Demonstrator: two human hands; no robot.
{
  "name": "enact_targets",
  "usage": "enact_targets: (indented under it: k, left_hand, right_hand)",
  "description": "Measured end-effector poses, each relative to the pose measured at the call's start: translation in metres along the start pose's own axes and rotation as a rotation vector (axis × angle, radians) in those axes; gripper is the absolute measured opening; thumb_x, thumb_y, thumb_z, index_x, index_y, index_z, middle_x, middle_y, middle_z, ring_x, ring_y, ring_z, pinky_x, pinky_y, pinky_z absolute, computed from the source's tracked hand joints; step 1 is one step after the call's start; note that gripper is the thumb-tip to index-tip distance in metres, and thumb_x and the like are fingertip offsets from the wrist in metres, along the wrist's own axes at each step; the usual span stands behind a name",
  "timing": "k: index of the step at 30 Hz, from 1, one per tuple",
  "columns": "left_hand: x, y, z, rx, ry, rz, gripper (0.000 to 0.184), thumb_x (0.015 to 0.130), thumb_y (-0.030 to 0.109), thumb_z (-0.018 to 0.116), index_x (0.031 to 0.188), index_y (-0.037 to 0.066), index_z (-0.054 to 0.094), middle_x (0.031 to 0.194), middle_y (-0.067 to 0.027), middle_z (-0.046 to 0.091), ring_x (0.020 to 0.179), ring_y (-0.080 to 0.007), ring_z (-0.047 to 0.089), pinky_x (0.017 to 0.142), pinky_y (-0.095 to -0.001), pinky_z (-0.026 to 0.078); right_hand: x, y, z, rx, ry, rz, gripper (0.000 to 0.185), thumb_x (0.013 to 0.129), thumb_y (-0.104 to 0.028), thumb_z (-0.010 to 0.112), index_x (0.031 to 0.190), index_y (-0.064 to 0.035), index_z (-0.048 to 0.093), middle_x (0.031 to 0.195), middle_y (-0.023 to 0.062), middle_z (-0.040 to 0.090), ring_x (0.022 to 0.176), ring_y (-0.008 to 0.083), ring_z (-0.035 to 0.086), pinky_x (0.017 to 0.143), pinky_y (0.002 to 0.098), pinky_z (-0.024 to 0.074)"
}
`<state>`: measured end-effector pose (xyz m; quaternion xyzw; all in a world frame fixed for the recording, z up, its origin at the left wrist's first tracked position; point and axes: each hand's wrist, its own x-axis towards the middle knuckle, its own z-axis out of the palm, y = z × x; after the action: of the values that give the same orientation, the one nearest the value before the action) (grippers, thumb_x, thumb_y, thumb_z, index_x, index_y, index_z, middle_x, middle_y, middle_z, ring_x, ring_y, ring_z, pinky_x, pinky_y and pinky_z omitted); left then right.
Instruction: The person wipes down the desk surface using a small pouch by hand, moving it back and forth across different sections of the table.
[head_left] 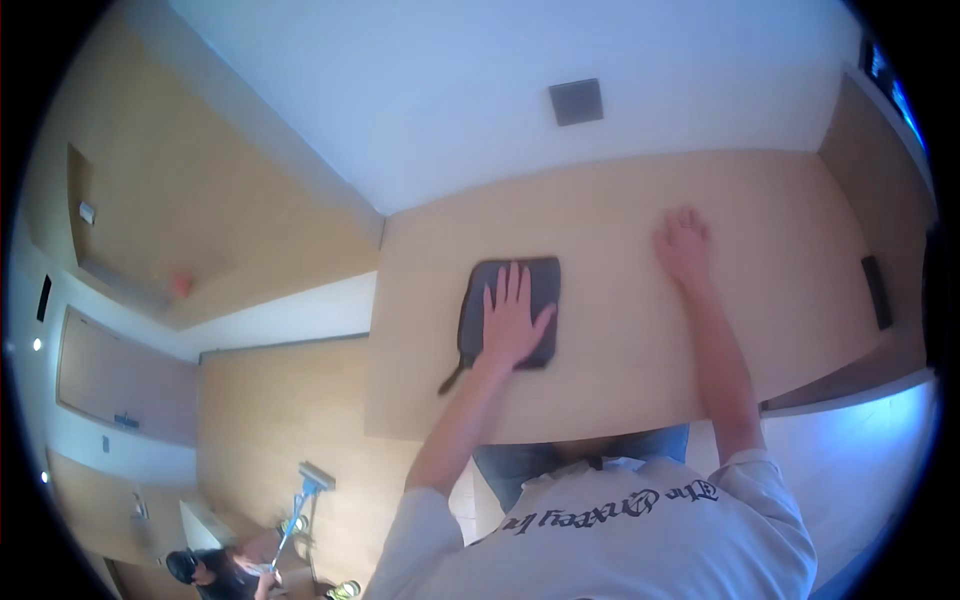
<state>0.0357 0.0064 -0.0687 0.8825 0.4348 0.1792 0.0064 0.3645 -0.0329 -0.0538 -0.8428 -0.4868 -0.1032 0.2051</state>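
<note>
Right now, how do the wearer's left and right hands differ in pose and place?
The left hand lies spread on the dark pouch; the right hand looks partly curled, over bare tabletop. The right hand reaches farther forward than the left hand. Both are bare, and neither visibly grasps anything.

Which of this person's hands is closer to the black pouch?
The left. The left hand lies on the pouch, fingers spread; the right hand is apart from it, over the table to the pouch's right.
</note>
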Motion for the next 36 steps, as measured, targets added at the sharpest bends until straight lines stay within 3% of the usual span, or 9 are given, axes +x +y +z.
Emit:
enact_targets:
  k: [4, 5, 6, 9, 13, 17, 23, 31, 36]
  left_hand:
    - [0.11, -0.029, 0.029, -0.032, 0.019, -0.073, 0.075, 0.093, 0.052, 0.041, 0.147, 0.001, 0.025, 0.154, -0.0167, 0.021, 0.144, -0.0326, 0.015, 0.115, -0.0517, 0.011]
    - [0.135, -0.032, 0.035, -0.003, 0.032, -0.182, 0.074, 0.093, 0.052, 0.04, 0.147, 0.003, 0.026, 0.155, -0.015, 0.021, 0.144, -0.0314, 0.016, 0.115, -0.0521, 0.012]
    - [0.151, -0.031, 0.036, 0.024, 0.047, -0.296, 0.073, 0.094, 0.053, 0.039, 0.147, 0.004, 0.026, 0.155, -0.0132, 0.02, 0.144, -0.0301, 0.017, 0.115, -0.0525, 0.012]
    - [0.168, -0.027, 0.037, 0.012, 0.045, -0.326, 0.073, 0.094, 0.052, 0.038, 0.147, 0.002, 0.026, 0.155, -0.0161, 0.021, 0.144, -0.032, 0.015, 0.115, -0.0532, 0.011]
    - [0.132, -0.021, 0.037, 0.035, 0.035, -0.195, 0.072, 0.094, 0.051, 0.038, 0.147, 0.004, 0.027, 0.155, -0.0132, 0.021, 0.143, -0.0302, 0.018, 0.115, -0.0522, 0.013]
    - [0.027, 0.013, 0.022, 0.043, 0.059, -0.014, 0.07, 0.093, 0.046, 0.045, 0.146, 0.004, 0.028, 0.154, -0.0145, 0.022, 0.143, -0.0311, 0.019, 0.115, -0.0502, 0.013]
    - [-0.103, 0.076, -0.036, -0.02, -0.039, 0.007, 0.071, 0.09, 0.04, 0.054, 0.145, 0.003, 0.03, 0.153, -0.0162, 0.024, 0.142, -0.0329, 0.021, 0.114, -0.0524, 0.015]
    - [-0.102, 0.081, -0.038, -0.065, -0.04, -0.034, 0.074, 0.088, 0.041, 0.056, 0.145, 0.002, 0.029, 0.153, -0.0175, 0.023, 0.142, -0.0334, 0.019, 0.113, -0.055, 0.013]
    - [-0.059, 0.059, -0.03, -0.045, -0.096, 0.098, 0.077, 0.089, 0.046, 0.053, 0.147, 0.005, 0.025, 0.155, -0.0155, 0.02, 0.144, -0.0312, 0.016, 0.114, -0.0538, 0.012]
  right_hand:
    - [0.002, -0.002, 0.021, -0.009, -0.032, -0.018, 0.056, 0.088, -0.039, 0.051, 0.134, -0.0076, 0.047, 0.146, 0.0221, 0.035, 0.14, 0.0372, 0.024, 0.114, 0.0522, 0.0168]
    - [0.009, 0.0, 0.028, -0.033, -0.015, -0.035, 0.055, 0.088, -0.039, 0.05, 0.134, -0.0076, 0.047, 0.146, 0.0221, 0.034, 0.14, 0.0372, 0.023, 0.114, 0.052, 0.0165]
    - [0.014, 0.001, 0.032, -0.045, 0.01, -0.028, 0.055, 0.088, -0.039, 0.05, 0.134, -0.0076, 0.047, 0.146, 0.0221, 0.034, 0.14, 0.0372, 0.023, 0.114, 0.052, 0.0165]
    - [0.012, -0.002, 0.03, 0.0, 0.085, -0.05, 0.056, 0.088, -0.04, 0.051, 0.133, -0.0079, 0.048, 0.146, 0.0215, 0.035, 0.139, 0.0369, 0.024, 0.114, 0.0521, 0.0166]
    - [0.013, -0.007, 0.021, 0.06, 0.028, -0.034, 0.056, 0.087, -0.04, 0.053, 0.134, -0.0083, 0.048, 0.146, 0.0213, 0.035, 0.139, 0.0362, 0.025, 0.113, 0.0532, 0.0172]
    - [0.012, 0.001, 0.029, 0.041, 0.006, -0.039, 0.056, 0.086, -0.038, 0.054, 0.134, -0.0089, 0.049, 0.147, 0.0211, 0.034, 0.14, 0.0363, 0.025, 0.113, 0.0538, 0.0174]
    - [0.003, 0.002, 0.015, 0.012, 0.053, -0.015, 0.056, 0.086, -0.038, 0.055, 0.133, -0.009, 0.05, 0.146, 0.0208, 0.036, 0.139, 0.0369, 0.026, 0.113, 0.0544, 0.0173]
    - [-0.008, -0.001, -0.01, 0.007, 0.029, -0.025, 0.056, 0.088, -0.038, 0.05, 0.136, -0.0083, 0.048, 0.147, 0.021, 0.035, 0.139, 0.0365, 0.025, 0.113, 0.0531, 0.0167]
    - [-0.009, -0.002, -0.012, -0.018, 0.02, -0.017, 0.057, 0.089, -0.039, 0.048, 0.137, -0.0079, 0.047, 0.147, 0.0216, 0.034, 0.14, 0.0367, 0.025, 0.114, 0.0532, 0.0163]
